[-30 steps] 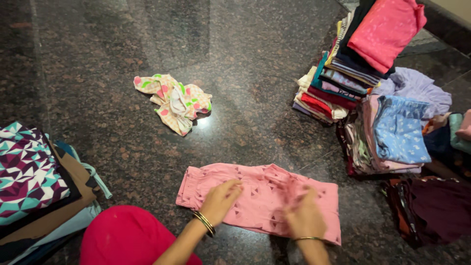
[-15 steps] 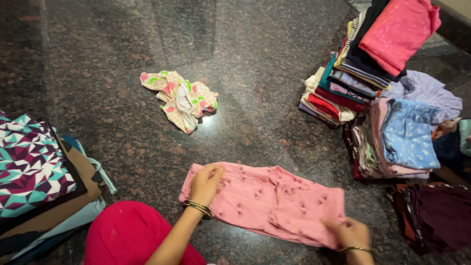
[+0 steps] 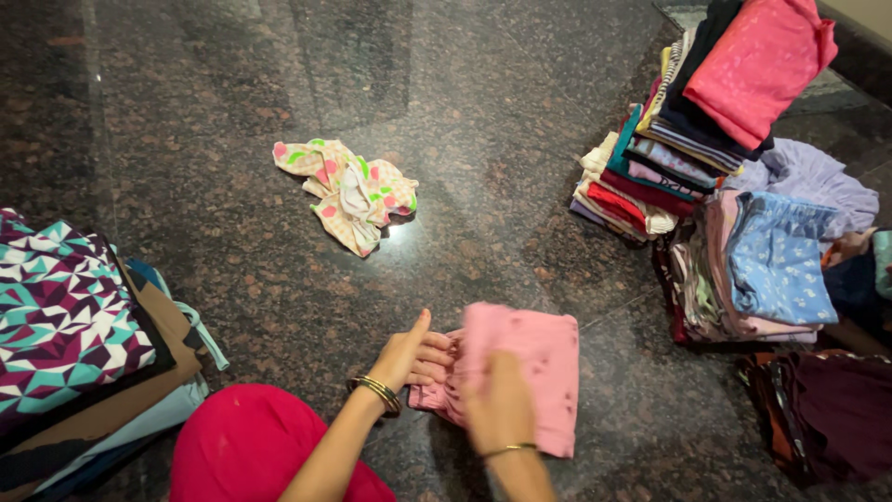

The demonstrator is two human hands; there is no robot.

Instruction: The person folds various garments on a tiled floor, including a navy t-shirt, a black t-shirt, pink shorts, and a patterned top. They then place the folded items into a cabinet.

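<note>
Near the front of the dark granite floor (image 3: 232, 232), the folded pink cotton garment (image 3: 525, 372) lies under both hands: left hand (image 3: 413, 358) pinches its left edge, thumb raised; blurred right hand (image 3: 497, 404) presses on top, fingers unclear. A crumpled floral cloth (image 3: 348, 191) lies farther off.

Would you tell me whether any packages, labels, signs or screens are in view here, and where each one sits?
None in view: only cloth on the dark stone floor.
Pink garment: folded, under both hands, bottom centre.
Crumpled patterned garment: cream, pink and green, centre.
Folded stacks: mixed colours, right.
Folded pile: teal and maroon triangles, left.
</note>
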